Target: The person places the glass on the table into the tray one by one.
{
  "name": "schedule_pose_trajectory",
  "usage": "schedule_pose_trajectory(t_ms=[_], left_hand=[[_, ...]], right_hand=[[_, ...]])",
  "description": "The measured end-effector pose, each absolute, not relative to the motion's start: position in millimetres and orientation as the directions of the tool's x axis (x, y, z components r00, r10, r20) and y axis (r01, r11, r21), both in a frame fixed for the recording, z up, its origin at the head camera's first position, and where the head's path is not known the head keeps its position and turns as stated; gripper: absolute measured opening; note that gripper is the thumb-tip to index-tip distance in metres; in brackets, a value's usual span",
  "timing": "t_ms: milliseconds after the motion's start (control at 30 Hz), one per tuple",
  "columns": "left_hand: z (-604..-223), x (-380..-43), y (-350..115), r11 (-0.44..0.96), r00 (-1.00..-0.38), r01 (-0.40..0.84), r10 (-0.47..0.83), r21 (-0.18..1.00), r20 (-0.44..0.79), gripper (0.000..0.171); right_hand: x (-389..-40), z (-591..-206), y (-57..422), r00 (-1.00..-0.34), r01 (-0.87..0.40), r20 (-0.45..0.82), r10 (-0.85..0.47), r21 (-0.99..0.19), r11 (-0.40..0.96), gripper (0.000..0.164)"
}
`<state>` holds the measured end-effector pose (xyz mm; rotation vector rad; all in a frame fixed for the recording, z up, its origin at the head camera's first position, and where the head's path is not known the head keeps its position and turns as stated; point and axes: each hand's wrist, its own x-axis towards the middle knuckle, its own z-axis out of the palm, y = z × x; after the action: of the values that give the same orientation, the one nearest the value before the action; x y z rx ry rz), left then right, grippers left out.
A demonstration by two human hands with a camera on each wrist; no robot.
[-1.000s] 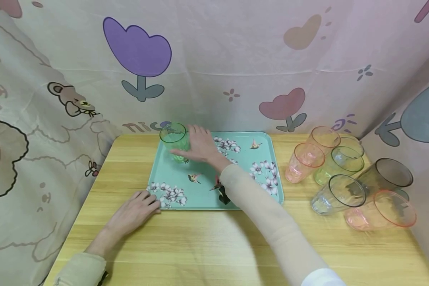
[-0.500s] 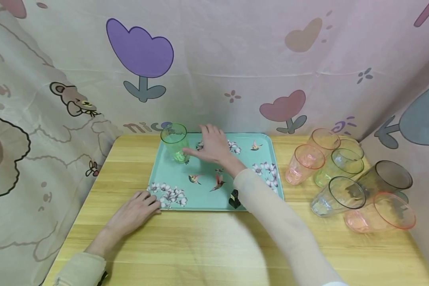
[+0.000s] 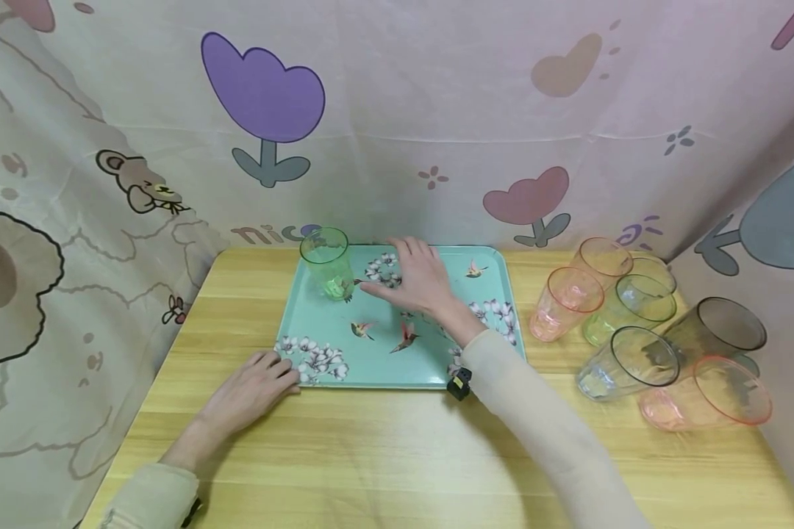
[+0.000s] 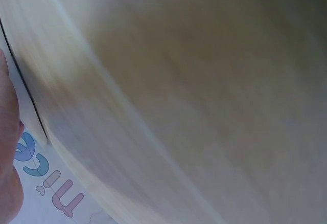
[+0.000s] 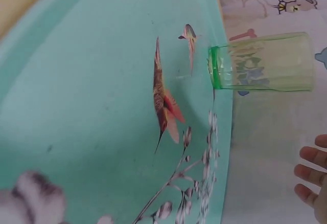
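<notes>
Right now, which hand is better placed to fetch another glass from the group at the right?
Probably the right hand: its grip is empty, clear of the green glass on the tray, and it is nearer those grouped glasses. The left hand rests at the tray's near left corner, farther away.

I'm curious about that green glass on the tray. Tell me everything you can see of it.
The green glass is a see-through, pale green tumbler, perhaps glass or plastic; I can't tell which. It has a round rim, no visible handle, and a base of brighter green. No liquid shows inside, and the printed cloth behind shows through its side. It stands upright near the far left corner of the teal tray, base resting on it. The right hand is beside it without touching.
</notes>
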<state>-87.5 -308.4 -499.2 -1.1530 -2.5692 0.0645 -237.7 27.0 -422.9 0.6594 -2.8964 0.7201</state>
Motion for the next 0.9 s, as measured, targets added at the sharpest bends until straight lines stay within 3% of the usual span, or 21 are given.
schedule_pose_trajectory(t_ms=[900], left_hand=[[-500,-87,-308,0.682,-0.634,0.713,0.726,-0.164,0.266,0.018]], right_hand=[[-168,-405,90,-0.895,-0.446,0.236,-0.38,-0.425,0.787,0.107]])
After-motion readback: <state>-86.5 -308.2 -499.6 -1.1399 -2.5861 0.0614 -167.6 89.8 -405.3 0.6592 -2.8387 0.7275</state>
